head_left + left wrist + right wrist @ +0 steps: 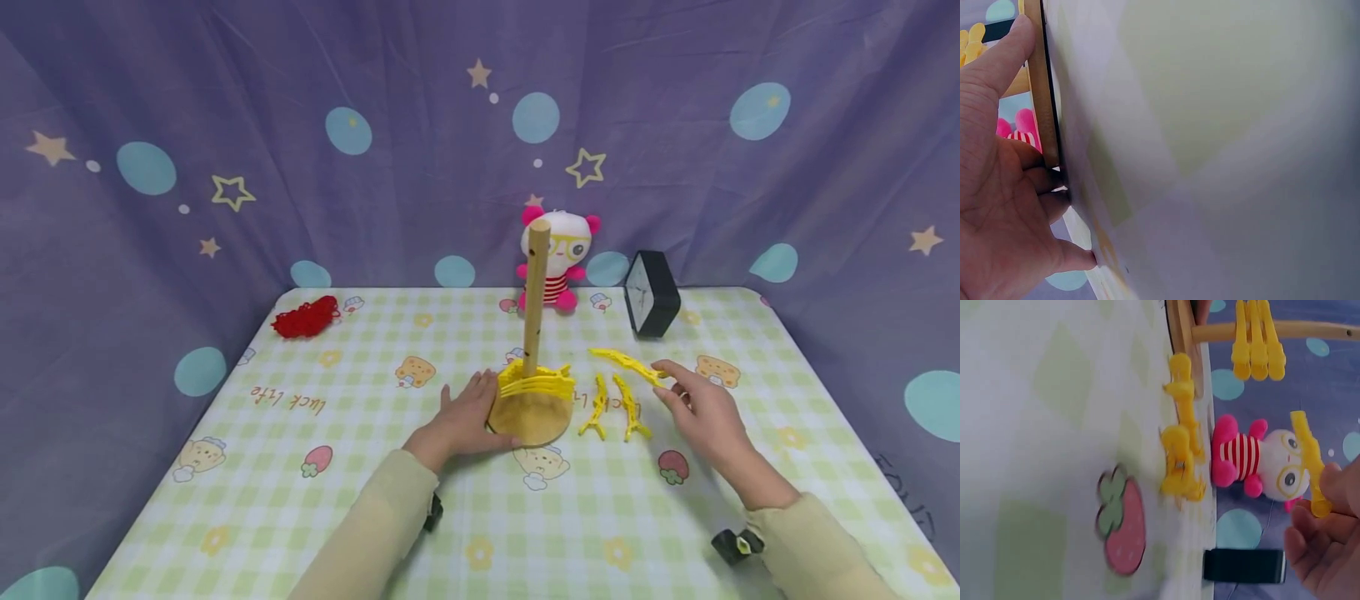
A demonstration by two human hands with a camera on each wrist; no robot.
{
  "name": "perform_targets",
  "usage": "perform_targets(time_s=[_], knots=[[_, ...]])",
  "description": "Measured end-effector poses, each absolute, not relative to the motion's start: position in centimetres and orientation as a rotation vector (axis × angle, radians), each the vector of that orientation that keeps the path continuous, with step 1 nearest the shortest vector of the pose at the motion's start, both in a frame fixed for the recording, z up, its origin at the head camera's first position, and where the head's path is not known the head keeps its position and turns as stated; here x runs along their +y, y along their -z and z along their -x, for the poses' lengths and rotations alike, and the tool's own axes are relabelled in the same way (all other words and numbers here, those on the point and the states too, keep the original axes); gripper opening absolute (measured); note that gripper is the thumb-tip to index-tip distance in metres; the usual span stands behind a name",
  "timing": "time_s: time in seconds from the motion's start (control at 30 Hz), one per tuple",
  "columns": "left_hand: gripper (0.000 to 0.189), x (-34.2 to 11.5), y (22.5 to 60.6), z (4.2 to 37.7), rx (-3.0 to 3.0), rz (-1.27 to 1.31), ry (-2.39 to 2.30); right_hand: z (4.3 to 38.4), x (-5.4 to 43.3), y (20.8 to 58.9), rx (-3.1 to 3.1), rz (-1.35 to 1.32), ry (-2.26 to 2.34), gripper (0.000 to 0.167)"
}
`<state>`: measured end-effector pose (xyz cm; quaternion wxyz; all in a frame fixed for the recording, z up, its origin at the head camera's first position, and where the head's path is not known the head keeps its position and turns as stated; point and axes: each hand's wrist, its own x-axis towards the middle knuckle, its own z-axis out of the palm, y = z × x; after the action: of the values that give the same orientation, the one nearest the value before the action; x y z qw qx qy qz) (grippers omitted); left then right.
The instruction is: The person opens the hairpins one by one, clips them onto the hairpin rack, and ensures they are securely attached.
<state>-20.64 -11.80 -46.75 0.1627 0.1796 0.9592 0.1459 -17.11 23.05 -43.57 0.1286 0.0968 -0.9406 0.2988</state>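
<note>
My left hand grips the round base of a wooden stand at its left side, thumb along the front edge. From the base rises an upright pole with small dark holes. Several yellow branch-shaped plastic pieces ring the pole low down, above the base. My right hand pinches another yellow branch piece by one end, its far end pointing left towards the pole. Two more pieces, one on the left and one on the right, lie on the table between the stand and my right hand.
Behind the pole sits a pink and white plush toy in a striped top. A black square clock stands at the back right. A tangled red bundle lies at the back left. A checked cloth covers the table.
</note>
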Motion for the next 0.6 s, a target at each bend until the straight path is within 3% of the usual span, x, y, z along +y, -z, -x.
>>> perform_targets(time_s=[0.6], knots=[[0.116, -11.9, 46.8, 20.7, 2.728, -0.509, -0.411, 19.8, 15.5, 43.6, -2.492, -0.534, -0.865, 0.025]])
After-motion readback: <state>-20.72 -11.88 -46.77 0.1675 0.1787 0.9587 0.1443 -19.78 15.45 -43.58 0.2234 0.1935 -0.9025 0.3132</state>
